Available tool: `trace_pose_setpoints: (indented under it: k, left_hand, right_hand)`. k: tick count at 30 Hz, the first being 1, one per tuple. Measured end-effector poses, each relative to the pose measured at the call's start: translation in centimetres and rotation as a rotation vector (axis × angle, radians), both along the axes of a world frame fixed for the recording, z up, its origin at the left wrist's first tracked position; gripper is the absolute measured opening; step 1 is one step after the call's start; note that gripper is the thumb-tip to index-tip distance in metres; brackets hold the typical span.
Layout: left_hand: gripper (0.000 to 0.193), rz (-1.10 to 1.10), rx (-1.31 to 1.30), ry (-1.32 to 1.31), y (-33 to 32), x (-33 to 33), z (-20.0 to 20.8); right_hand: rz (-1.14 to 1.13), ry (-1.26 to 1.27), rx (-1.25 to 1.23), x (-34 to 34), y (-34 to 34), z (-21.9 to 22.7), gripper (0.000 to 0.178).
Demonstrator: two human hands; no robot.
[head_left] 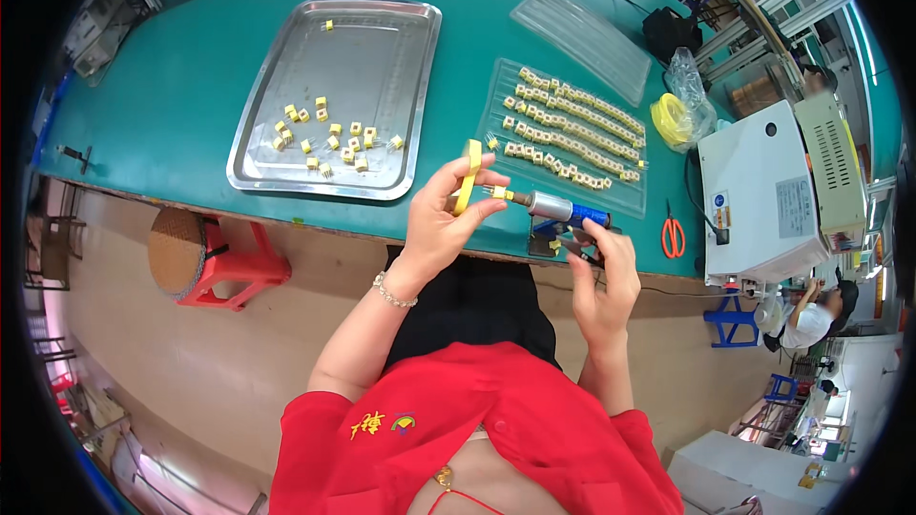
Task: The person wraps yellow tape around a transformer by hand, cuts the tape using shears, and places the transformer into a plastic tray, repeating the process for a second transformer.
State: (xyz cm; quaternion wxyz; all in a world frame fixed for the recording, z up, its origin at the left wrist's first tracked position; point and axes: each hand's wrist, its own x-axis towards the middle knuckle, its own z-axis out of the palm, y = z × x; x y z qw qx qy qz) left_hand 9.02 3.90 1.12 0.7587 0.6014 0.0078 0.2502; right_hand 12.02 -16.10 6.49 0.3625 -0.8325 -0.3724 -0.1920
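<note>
My left hand (442, 219) is closed on a roll of yellow tape (468, 177), its fingertips close to a small yellow-wrapped coil part with pins (499, 193). That part sits at the tip of a silver and blue cylindrical winding tool (563, 209), mounted at the table's front edge. My right hand (608, 277) is at the tool's right end, fingers curled at a dark object partly hidden there. Ahead of my left hand lies another small yellow part (492, 141). A metal tray (382, 57) to the left holds several loose yellow parts (355, 142).
A clear plastic tray (630, 193) bears rows of yellow parts, its clear lid (582, 38) behind. Orange-handled scissors (674, 237) lie beside a white machine (759, 195). Yellow tubing (672, 119) lies near a clear bag. A red stool (234, 267) stands left; people work at far right.
</note>
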Motion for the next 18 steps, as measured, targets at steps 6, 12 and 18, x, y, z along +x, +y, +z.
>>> trace_pose_setpoints:
  k: [6,12,18]
  left_hand:
    - [0.037,-0.025,0.142,-0.041,0.5,0.3,-0.1]
    - [0.035,0.037,0.110,-0.005,0.8,0.2,-0.4]
    - [0.031,0.398,-0.366,-0.157,7.8,-3.3,-1.4]
  right_hand:
    - [-0.023,0.133,0.167,-1.1,-0.8,-0.7,0.037]
    - [-0.048,0.253,0.298,-1.8,-1.2,-1.5,0.030]
    - [-0.054,0.430,0.314,-2.4,-2.4,-3.7,0.017]
